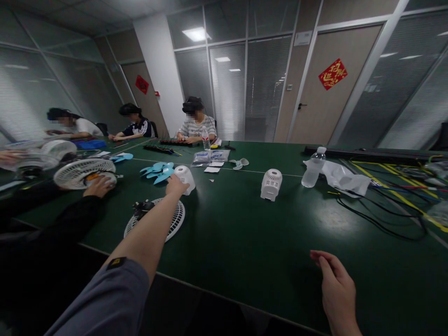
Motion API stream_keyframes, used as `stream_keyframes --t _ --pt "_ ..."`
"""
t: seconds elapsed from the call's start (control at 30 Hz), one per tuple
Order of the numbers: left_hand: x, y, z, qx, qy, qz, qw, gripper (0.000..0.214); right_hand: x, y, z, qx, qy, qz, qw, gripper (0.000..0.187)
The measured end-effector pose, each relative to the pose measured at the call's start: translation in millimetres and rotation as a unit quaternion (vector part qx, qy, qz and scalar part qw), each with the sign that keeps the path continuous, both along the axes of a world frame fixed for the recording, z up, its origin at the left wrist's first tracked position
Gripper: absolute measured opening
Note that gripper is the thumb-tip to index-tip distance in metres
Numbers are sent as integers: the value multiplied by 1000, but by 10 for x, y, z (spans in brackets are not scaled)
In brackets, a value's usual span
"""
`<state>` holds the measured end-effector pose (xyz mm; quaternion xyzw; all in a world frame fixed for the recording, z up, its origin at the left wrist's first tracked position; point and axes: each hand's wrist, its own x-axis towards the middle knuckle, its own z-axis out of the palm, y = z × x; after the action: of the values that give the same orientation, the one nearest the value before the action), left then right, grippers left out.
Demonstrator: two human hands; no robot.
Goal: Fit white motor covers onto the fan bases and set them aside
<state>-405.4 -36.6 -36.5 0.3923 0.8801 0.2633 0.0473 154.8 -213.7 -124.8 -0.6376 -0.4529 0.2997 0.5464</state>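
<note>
My left hand [176, 185] reaches far across the green table and closes on the left side of a white fan motor housing [186, 178] with vent slots; some of its fingers are hidden. Just left of that housing lie light blue fan blades [157, 171]. Under my forearm, a round white fan grille [177, 218] rests flat, with dark parts [143, 208] on it. A second white motor housing [271, 184] stands alone at mid-table. My right hand [334, 282] hovers by the front edge, fingers loosely curved and slightly apart, holding nothing.
A co-worker's hand [100, 185] at left handles another fan grille [79, 173]. Plastic packets [210, 157], a translucent blade [239, 163] and a water bottle [206, 140] lie farther back. At right are another bottle [314, 169], a white bag [345, 177] and black cables [380, 228].
</note>
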Motion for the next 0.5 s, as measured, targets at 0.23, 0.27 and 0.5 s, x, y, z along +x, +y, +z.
stream_keyframes --t 0.23,0.27,0.5 --pt "29 -37 62 -24 0 -6 1000 107 -60 -22 114 13 14 -13 1000 29" --pt "66 -52 87 -19 4 -8 1000 113 -63 -24 122 12 15 -15 1000 29" --pt "386 -433 619 138 159 -64 976 110 -26 -22 93 14 12 -4 1000 29"
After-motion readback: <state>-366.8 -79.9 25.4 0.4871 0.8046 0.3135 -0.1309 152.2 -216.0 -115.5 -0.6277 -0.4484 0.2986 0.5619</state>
